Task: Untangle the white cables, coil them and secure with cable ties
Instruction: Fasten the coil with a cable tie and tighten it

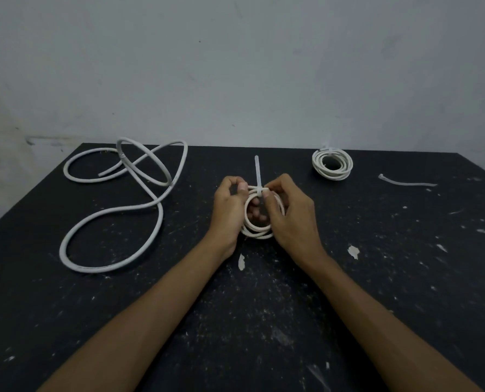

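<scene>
A small coil of white cable sits at the middle of the black table, held between both hands. My left hand grips its left side, fingers curled through the ring. My right hand pinches the coil's top where a translucent cable tie wraps it, the tie's tail sticking up and away. A second coil, bound with a tie, lies at the back right. A long loose white cable sprawls in loops at the left.
A spare cable tie lies flat at the far right. The black table is flecked with white paint chips. A grey wall rises behind the table's far edge.
</scene>
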